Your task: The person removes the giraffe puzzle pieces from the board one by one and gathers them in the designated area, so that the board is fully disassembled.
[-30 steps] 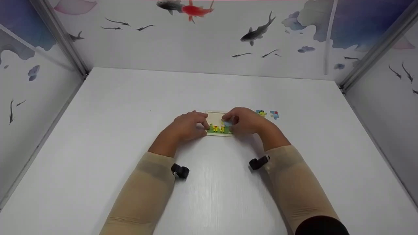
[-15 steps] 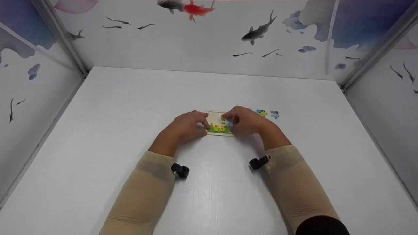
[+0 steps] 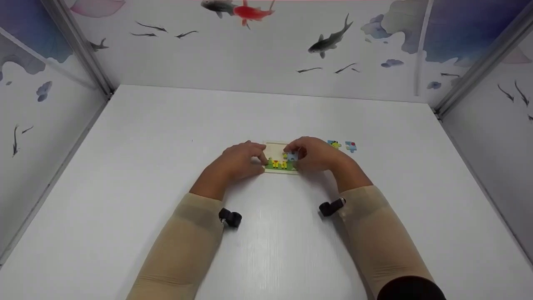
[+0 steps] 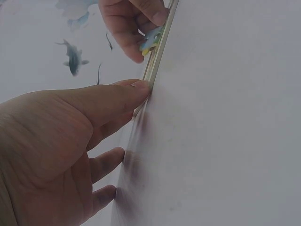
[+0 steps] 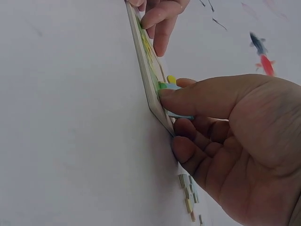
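A pale wooden puzzle tray (image 3: pixel 275 148) lies on the white table, with green and yellow pieces along its near side. My left hand (image 3: pixel 243 159) holds the tray by its left edge; in the left wrist view the thumb (image 4: pixel 136 88) lies against the rim and two other fingertips touch the table. A light blue puzzle piece with a yellow tab (image 3: pixel 292 156) is pinched in my right hand (image 3: pixel 314 154) over the tray's right part. In the right wrist view this piece (image 5: pixel 171 86) stands tilted above the tray, partly hidden by the thumb.
Loose puzzle pieces, one yellow and blue (image 3: pixel 334 144) and one blue with a red spot (image 3: pixel 351 146), lie right of my right hand. White panels printed with fish (image 3: pixel 329 41) border the table (image 3: pixel 266 250) at the back and sides.
The blue piece has shifted and turned slightly in my right fingers, and more of it now shows. My left hand stays at the tray's left edge.
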Tool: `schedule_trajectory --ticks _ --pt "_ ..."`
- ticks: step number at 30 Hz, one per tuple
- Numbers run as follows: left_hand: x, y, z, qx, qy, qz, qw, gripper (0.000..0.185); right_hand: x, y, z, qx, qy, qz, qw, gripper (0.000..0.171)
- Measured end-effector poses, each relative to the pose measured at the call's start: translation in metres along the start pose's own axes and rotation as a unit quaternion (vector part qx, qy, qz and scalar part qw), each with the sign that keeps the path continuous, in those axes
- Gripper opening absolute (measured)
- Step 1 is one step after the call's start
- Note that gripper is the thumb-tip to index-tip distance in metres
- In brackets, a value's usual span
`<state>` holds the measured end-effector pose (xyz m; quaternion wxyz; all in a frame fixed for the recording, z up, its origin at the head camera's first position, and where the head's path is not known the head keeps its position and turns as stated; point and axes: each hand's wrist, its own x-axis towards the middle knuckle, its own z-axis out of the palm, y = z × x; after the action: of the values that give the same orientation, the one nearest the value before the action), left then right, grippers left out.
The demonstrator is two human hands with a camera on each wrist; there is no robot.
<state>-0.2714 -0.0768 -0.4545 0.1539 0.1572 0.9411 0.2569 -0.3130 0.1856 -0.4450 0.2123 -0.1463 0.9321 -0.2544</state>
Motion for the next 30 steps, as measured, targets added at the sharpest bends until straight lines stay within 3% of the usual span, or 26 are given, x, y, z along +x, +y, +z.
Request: schedule_trajectory --ticks 10,16,22,30 --pt "0.001 0.001 -0.001 0.002 -0.001 -0.005 1.0 0.017 0.001 0.006 -0.004 0.019 0.017 -0.017 1.0 0.037" --pt "0.001 0.001 0.0 0.002 0.002 -0.004 1.0 0.017 -0.001 0.008 -0.01 0.06 0.04 0.004 0.997 0.031" --pt "0.001 -0.001 0.0 0.004 0.002 0.007 1.0 0.019 -0.01 0.017 -0.025 0.127 0.049 0.011 0.991 0.026" --pt "-0.001 -0.004 0.001 -0.004 0.009 0.019 0.9998 0.016 -0.026 0.05 -0.051 0.196 0.101 0.04 0.975 0.039"
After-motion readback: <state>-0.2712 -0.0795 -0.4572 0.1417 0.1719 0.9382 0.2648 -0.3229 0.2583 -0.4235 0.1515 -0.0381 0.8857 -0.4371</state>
